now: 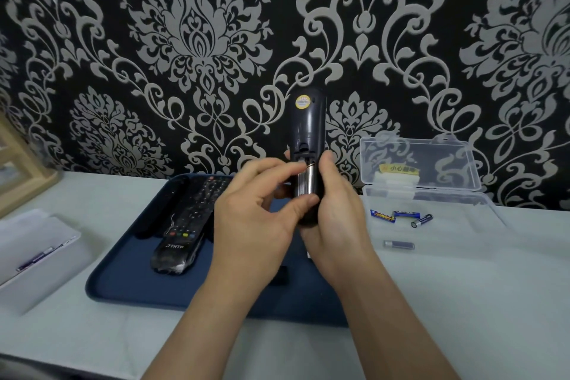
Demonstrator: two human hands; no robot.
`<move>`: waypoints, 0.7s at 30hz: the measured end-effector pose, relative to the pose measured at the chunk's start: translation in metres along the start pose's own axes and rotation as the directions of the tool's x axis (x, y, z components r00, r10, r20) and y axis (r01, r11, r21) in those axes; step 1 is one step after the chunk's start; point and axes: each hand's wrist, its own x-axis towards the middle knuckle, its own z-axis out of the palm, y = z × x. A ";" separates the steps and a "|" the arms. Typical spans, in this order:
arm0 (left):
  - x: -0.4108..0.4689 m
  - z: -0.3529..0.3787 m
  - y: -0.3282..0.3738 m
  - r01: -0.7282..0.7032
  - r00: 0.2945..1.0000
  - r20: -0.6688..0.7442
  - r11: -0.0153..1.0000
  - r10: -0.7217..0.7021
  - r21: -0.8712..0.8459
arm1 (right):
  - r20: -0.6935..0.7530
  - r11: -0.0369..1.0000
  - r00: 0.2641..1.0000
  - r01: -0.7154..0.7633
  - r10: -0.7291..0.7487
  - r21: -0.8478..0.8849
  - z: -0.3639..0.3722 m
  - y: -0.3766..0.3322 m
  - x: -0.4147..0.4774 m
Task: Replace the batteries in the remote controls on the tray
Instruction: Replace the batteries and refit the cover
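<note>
My right hand grips a black remote upright above the dark blue tray, its back toward me and the battery bay uncovered. My left hand pinches a battery that sits in that bay, index finger on its top end, thumb near its lower end. Two more remotes lie on the tray: a black one with coloured buttons in clear wrap and a plain black one left of it. Several loose batteries lie in the clear box to the right; one battery rests on the table.
A clear plastic box with its lid raised stands right of the tray. White papers with a pen lie at the left. A wooden frame stands at the far left against the patterned wall. A small dark piece lies on the tray under my wrists.
</note>
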 end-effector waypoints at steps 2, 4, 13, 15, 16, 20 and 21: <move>-0.001 -0.001 0.000 -0.042 0.999 0.027 0.995 0.039 0.092 | -0.005 1.000 1.000 0.010 -0.010 -0.015 -0.002 0.000 0.001; -0.001 -0.001 0.000 -0.067 0.997 0.043 0.985 0.061 0.161 | 0.000 1.000 1.000 0.006 -0.006 -0.029 -0.004 0.000 0.001; 0.012 0.008 0.009 0.541 0.834 0.132 0.747 -0.536 -0.387 | -0.043 0.984 0.999 0.011 -0.019 -0.177 0.008 0.010 0.002; 0.014 0.009 0.007 0.598 0.787 0.175 0.662 -0.591 -0.452 | -0.036 0.980 0.999 0.029 -0.037 -0.198 0.010 0.012 0.001; 0.015 0.009 0.006 0.615 0.770 0.194 0.628 -0.608 -0.476 | -0.018 0.973 0.999 0.045 -0.051 -0.224 0.009 0.011 0.001; 0.016 0.008 0.005 0.686 0.705 0.275 0.530 -0.654 -0.499 | 0.090 0.972 0.995 0.055 -0.035 -0.229 0.000 0.004 0.003; 0.016 0.007 0.004 0.707 0.691 0.312 0.518 -0.653 -0.481 | 0.114 0.974 0.993 0.063 -0.039 -0.218 -0.001 0.003 0.003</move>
